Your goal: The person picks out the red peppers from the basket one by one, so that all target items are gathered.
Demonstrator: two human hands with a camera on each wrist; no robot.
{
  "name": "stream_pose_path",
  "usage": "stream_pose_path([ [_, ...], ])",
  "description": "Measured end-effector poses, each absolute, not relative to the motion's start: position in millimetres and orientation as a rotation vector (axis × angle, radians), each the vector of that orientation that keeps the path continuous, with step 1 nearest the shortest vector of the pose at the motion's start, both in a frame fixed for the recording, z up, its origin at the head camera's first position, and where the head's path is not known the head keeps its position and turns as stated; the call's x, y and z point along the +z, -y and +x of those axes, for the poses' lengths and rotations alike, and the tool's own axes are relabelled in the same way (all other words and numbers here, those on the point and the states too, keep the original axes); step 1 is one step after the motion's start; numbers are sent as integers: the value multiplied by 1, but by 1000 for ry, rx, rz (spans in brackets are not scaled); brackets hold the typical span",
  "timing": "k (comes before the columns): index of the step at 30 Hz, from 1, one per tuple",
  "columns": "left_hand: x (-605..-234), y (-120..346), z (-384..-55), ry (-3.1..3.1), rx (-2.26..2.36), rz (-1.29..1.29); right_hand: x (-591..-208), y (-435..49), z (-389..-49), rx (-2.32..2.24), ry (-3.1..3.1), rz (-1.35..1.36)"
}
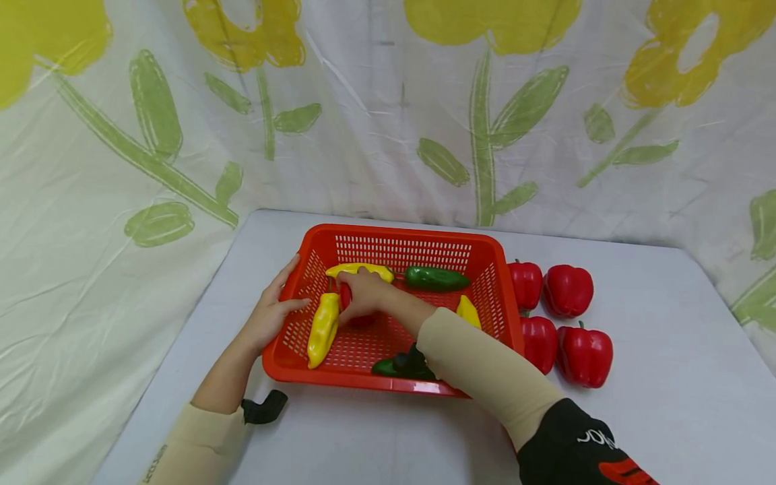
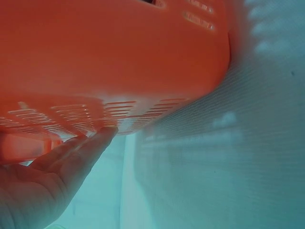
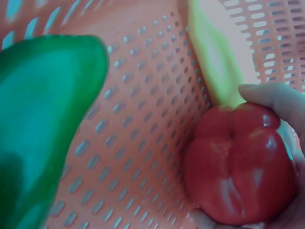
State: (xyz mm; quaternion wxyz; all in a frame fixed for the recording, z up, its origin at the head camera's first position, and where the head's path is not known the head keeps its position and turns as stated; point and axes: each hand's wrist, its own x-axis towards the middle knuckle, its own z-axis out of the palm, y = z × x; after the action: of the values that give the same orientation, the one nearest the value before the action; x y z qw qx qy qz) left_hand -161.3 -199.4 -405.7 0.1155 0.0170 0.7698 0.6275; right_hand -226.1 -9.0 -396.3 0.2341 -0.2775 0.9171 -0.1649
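Observation:
A red plastic basket with slotted walls stands on the table. My left hand holds its left side, the thumb over the rim and the fingers against the outer wall. Inside the basket my right hand grips a red bell pepper, its lobed end facing the right wrist camera. Just left of it lies a long yellow pepper. Behind the right hand are another yellow pepper and a dark green pepper. A second green pepper lies by the front wall, partly hidden by the right wrist's black strap.
Right of the basket, several red bell peppers sit close together on the white table. A yellow pepper inside the basket's right end is partly covered by the right sleeve. A flower-printed curtain hangs behind the table.

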Motion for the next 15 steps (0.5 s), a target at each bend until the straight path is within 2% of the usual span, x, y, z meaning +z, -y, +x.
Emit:
stream_pose_path([
  [15, -405, 199, -162, -2269, 1828, 53, -388, 4, -228, -525, -2430, -791],
])
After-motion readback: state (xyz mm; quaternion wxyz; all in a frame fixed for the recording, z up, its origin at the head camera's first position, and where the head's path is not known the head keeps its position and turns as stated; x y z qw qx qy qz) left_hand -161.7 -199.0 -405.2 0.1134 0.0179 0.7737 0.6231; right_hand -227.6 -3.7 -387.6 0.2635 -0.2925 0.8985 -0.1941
